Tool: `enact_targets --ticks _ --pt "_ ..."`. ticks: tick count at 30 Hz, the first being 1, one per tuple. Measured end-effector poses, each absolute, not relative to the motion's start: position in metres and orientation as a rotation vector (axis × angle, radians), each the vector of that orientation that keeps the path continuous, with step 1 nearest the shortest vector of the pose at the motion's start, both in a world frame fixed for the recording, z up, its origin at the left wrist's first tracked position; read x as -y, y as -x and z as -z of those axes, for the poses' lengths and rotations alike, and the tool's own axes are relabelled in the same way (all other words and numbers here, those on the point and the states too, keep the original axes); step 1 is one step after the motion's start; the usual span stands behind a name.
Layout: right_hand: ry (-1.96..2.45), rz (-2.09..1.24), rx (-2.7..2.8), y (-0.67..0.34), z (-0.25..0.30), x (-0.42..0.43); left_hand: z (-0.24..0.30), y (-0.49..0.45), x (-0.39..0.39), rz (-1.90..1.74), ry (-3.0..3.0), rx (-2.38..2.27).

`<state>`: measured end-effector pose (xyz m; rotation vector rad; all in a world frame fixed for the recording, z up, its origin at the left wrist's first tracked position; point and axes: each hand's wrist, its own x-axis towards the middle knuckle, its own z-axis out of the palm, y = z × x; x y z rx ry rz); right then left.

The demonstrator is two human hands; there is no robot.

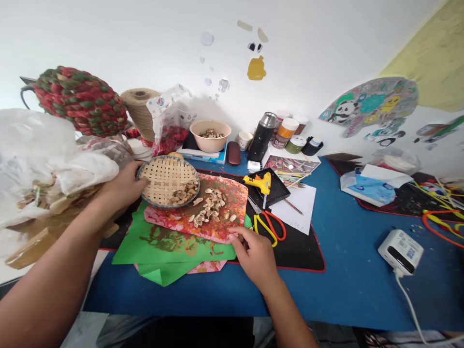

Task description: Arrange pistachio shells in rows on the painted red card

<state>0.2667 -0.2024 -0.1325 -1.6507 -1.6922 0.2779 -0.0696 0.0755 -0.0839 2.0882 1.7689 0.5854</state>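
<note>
My left hand [125, 187] grips the rim of a shallow round woven bamboo basket [159, 179], tilted to the right. Pale nut shells [184, 193], pistachio-like, are gathered at its lower right side. More loose shells [209, 209] lie on a pink, paint-stained sheet [237, 191] beside the basket. At that sheet's near right corner, my right hand [253, 253] pinches the edge between thumb and fingers. Beneath it lie green paint-marked sheets [141, 246], one with a folded corner.
Right of the sheet are orange-and-yellow-handled scissors [275, 227] and a yellow glue gun [260, 182] on a black tray [281, 191]. Behind stand a pink bowl [195, 129] of shells, a black thermos [261, 140] and paint jars [286, 130]. Plastic bags [47, 150] crowd the left; a corded white device [400, 251] sits right.
</note>
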Motion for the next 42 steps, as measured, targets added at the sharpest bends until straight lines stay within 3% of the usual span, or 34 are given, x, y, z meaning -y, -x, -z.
enact_targets --ticks 8,15,21,32,36,39,42 --pt "1.686 -0.248 1.816 -0.264 0.137 0.200 0.074 0.058 -0.045 -0.598 -2.373 -1.836" --pt "1.706 -0.203 1.857 -0.263 0.140 0.201 0.090 0.036 0.000 -0.497 -2.788 -1.215" --pt "1.727 -0.210 1.896 -0.265 0.138 0.200 0.110 0.050 -0.008 -0.244 -2.719 -1.333" --pt "1.810 -0.245 1.948 -0.272 0.132 0.206 0.098 0.073 -0.019 -0.221 -2.686 -1.514" --pt "1.829 -0.252 1.948 -0.278 0.129 0.209 0.096 0.054 0.011 -0.474 -2.791 -1.166" --pt "1.842 -0.248 1.943 -0.282 0.127 0.213 0.097 0.036 0.039 -0.422 -2.768 -0.821" --pt "1.858 -0.236 1.939 -0.284 0.125 0.217 0.104 0.028 0.054 -0.383 -2.794 -0.794"
